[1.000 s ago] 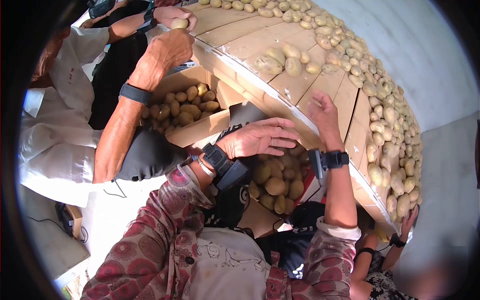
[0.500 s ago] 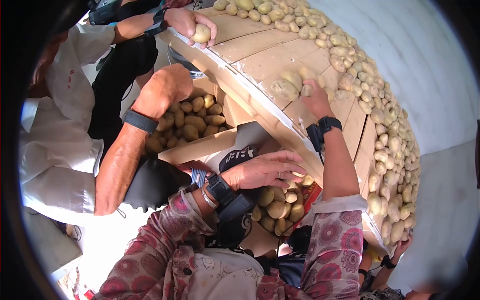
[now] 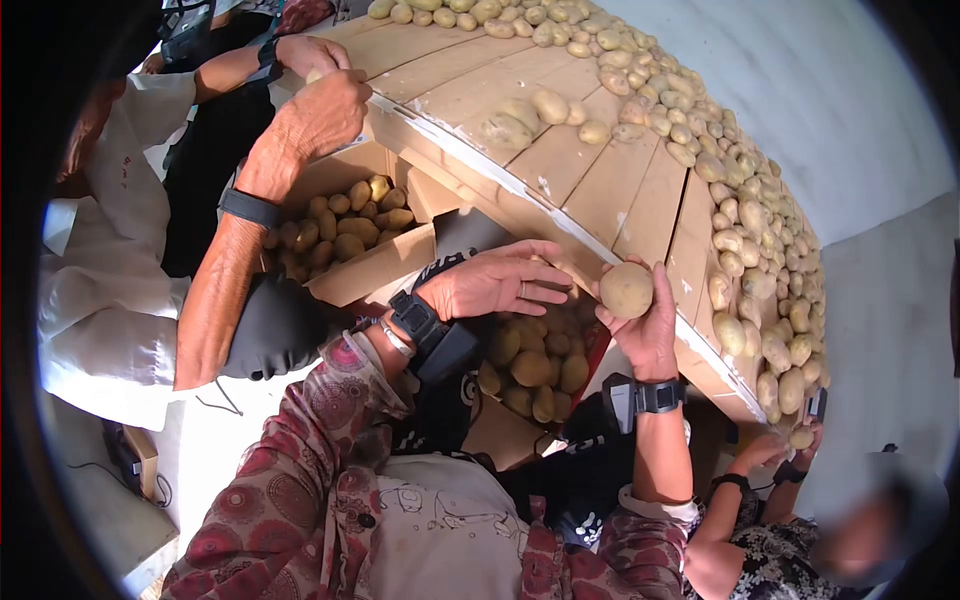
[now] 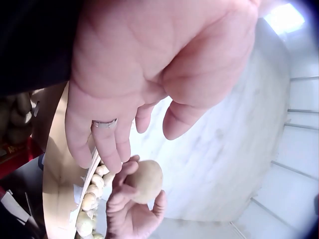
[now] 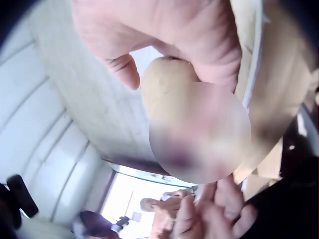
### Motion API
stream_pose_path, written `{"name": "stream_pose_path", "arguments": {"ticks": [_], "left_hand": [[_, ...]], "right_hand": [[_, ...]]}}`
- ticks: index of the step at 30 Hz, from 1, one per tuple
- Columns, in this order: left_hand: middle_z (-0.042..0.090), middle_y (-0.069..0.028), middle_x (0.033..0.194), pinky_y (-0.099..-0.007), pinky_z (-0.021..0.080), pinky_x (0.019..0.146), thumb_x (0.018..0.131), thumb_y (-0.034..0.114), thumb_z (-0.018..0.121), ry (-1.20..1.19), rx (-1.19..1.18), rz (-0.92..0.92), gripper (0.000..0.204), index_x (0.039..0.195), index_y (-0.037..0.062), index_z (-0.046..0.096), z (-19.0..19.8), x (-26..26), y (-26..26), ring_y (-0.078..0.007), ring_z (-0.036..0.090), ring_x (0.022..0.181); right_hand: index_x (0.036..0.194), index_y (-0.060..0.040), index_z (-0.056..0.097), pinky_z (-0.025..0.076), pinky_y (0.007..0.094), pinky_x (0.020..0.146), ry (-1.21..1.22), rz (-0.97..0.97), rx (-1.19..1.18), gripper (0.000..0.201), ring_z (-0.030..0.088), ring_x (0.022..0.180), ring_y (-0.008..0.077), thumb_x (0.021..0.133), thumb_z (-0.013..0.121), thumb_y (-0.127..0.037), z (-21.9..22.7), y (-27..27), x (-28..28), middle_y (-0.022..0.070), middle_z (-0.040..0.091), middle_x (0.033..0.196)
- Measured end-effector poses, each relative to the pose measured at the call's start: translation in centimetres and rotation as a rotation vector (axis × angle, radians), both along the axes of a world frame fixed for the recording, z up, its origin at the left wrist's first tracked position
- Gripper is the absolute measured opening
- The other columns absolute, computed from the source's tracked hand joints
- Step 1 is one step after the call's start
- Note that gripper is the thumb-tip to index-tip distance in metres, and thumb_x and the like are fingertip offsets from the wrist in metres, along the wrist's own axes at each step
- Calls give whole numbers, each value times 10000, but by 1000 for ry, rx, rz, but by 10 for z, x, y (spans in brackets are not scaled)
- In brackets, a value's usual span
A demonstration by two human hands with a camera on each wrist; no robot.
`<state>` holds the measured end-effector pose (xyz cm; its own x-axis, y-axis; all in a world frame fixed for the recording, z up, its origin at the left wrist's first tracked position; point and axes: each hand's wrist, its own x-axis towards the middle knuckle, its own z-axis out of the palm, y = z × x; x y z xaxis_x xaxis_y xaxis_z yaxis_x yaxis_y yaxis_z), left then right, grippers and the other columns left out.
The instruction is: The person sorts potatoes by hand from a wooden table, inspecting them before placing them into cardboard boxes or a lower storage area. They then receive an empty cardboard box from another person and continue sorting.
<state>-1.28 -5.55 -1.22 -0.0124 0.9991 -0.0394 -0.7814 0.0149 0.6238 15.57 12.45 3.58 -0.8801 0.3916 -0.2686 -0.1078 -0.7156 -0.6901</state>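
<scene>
A round, pale potato point(image 3: 627, 290) is held in my right hand point(image 3: 655, 340), palm up just over the table's near edge. In the left wrist view the fingers of that hand curl round the potato point(image 4: 145, 181). My left hand point(image 3: 495, 283), with a ring on one finger, reaches toward it with extended, spread fingers and an apparently bare palm point(image 4: 129, 55). Below my hands stands a box of potatoes point(image 3: 530, 370), partly hidden by the left hand. Several loose potatoes point(image 3: 550, 106) lie on the slatted wooden tabletop point(image 3: 600, 195) beyond.
Many potatoes point(image 3: 755, 240) form a band along the table's far side. At left, another person's hands point(image 3: 325, 110) work over a second carton point(image 3: 385, 262) of potatoes. A further person's hands point(image 3: 770, 450) show at the lower right.
My right hand reached out to the loose potatoes on the tabletop, took one and came back toward me with it. My left hand stayed extended over the box.
</scene>
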Motion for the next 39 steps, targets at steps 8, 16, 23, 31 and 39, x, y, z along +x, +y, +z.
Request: {"name": "stream_pose_path", "arguments": {"ticks": [8,16,23,31,39], "left_hand": [[468,-126,1344,-392,422,969,959,249,483,58,-24,-108,459,1378,139,332,-9,35,33,-281,515,1181],[419,-161,1384,-435,398,991,978,360,405,47,-42,-95,480,1392,133,316,-6,29,32,-342,474,1218],[508,-164,1269,-410,450,934,953,459,433,96,-81,-95,492,1307,120,390,-1,30,32,-348,543,1130],[509,-113,1251,-399,498,872,949,338,499,-29,-16,52,436,1310,115,401,-3,29,32,-308,556,1116],[387,-126,1397,-407,343,1040,947,272,478,130,182,86,464,1343,54,372,-9,30,30,-244,404,1265]], "right_hand": [[1106,-58,528,517,397,688,27,-67,245,369,612,965,274,974,384,-371,-19,1,3,127,609,1085],[1142,-44,548,488,350,837,69,-156,285,322,575,1032,202,955,481,-298,-8,28,24,97,598,1108],[1191,-19,528,368,295,992,183,-49,958,294,478,1169,157,912,565,-105,-25,-22,-1,73,541,1211],[1200,-17,502,471,351,855,-169,-129,434,438,562,1045,226,973,425,-383,-26,2,9,131,564,1145],[1198,-28,486,542,338,682,-119,270,-74,586,653,887,267,963,303,-532,-50,-21,2,165,615,1046]]}}
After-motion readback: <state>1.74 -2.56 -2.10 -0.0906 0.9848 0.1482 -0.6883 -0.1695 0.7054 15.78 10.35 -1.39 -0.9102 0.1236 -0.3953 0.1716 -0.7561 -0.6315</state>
